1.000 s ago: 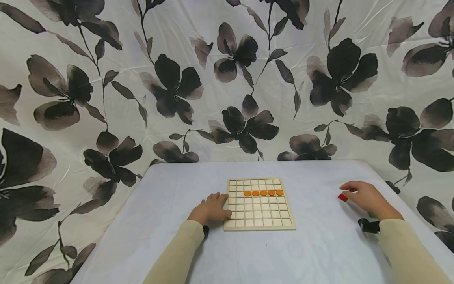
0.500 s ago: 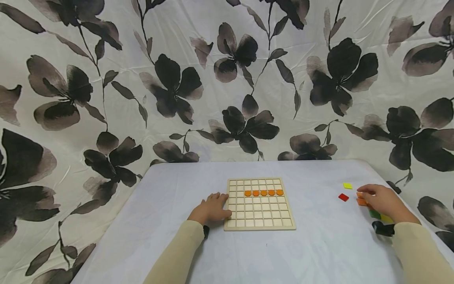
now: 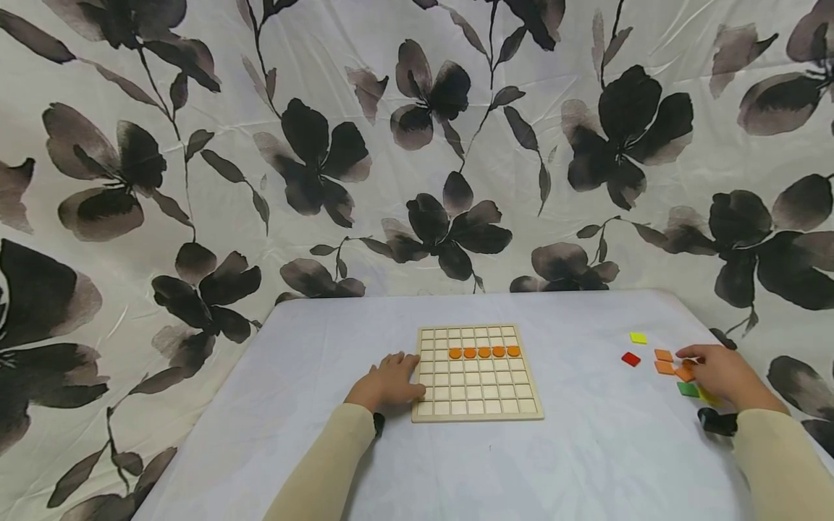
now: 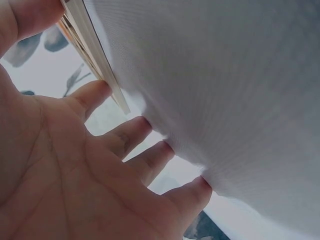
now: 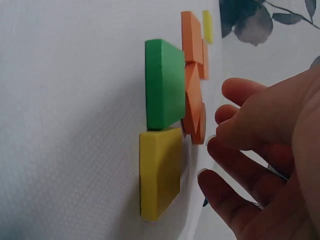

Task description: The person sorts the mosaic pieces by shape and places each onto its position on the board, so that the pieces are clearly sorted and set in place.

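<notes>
My left hand (image 3: 389, 380) lies at the left edge of a pale wooden grid board (image 3: 478, 418), its thumb and a finger touching the frame. In the left wrist view the other fingertips (image 4: 200, 187) rest on the white cloth. Several orange discs (image 3: 484, 353) form a row across the board. At the right, my right hand (image 3: 725, 370) is over a scatter of small coloured tiles, fingers loosely bent with nothing seen between them. Close to it are orange tiles (image 3: 664, 367), a green tile (image 5: 164, 85) and a yellow tile (image 5: 161, 172). Part of the yellow tile is hidden in the head view.
A red tile (image 3: 630, 359) and a bright yellow tile (image 3: 638, 338) lie left of the other pieces. White cloth covers the table (image 3: 586, 449). Behind its far edge hangs a floral curtain (image 3: 365, 166).
My right hand has moved right, away from the red tile and over the orange ones, uncovering the yellow, orange and green tiles. The left hand and board have stayed put.
</notes>
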The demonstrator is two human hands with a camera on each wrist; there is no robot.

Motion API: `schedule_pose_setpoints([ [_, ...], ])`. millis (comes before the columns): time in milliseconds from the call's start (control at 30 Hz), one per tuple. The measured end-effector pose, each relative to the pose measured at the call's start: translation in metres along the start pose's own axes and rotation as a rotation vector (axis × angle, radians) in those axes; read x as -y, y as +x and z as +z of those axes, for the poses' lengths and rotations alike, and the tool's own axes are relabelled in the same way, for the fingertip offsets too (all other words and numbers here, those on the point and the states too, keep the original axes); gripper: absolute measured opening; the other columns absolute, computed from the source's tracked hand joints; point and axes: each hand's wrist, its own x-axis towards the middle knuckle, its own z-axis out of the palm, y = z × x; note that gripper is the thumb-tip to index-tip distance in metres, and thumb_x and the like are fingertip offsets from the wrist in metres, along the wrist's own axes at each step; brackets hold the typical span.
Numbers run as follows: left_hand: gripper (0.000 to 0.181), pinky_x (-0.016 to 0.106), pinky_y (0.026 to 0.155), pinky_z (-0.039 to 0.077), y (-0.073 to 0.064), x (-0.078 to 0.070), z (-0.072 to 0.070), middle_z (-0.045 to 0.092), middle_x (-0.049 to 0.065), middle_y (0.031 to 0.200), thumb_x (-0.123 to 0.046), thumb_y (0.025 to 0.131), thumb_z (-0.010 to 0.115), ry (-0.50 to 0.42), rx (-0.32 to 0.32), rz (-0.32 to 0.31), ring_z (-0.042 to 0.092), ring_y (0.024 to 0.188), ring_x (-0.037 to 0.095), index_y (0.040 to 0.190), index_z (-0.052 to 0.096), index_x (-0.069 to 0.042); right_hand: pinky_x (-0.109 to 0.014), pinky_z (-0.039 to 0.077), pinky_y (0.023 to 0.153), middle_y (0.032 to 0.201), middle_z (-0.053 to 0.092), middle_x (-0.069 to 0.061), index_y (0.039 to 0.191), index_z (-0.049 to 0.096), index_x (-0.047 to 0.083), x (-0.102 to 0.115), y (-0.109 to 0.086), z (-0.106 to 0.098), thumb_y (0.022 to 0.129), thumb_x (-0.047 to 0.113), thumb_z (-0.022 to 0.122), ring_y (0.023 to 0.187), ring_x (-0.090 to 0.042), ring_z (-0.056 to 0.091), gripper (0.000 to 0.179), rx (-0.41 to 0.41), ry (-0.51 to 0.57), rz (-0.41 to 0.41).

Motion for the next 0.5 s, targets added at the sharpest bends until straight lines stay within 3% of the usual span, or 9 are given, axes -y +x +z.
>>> schedule_pose_setpoints([
  [200, 0.073, 0.066, 0.115, 0.018, 0.0005, 0.0001, 0.0002, 0.028, 0.017, 0.158, -0.043, 0.085, 0.058, 0.004, 0.000, 0.001, 0.021, 0.147, 0.040, 0.150, 0.036, -0.017, -0.065, 0.042, 0.091, 0.128, 0.040, -0.043, 0.131, 0.047, -0.013, -0.0053, 0.0014, -0.0001, 0.087, -0.001, 0.050, 0.099, -0.045, 0.045, 0.045, 0.018, -0.020, -0.008],
  [500, 0.073, 0.068, 0.114, 0.018, 0.0000, -0.0004, -0.0018, 0.028, 0.019, 0.157, -0.042, 0.085, 0.058, 0.008, 0.002, 0.008, 0.022, 0.147, 0.041, 0.149, 0.037, -0.015, -0.058, 0.045, 0.084, 0.130, 0.035, -0.043, 0.132, 0.049, -0.008, -0.0095, 0.0081, 0.0020, 0.085, -0.004, 0.050, 0.097, -0.045, 0.040, 0.047, 0.045, -0.029, 0.010],
])
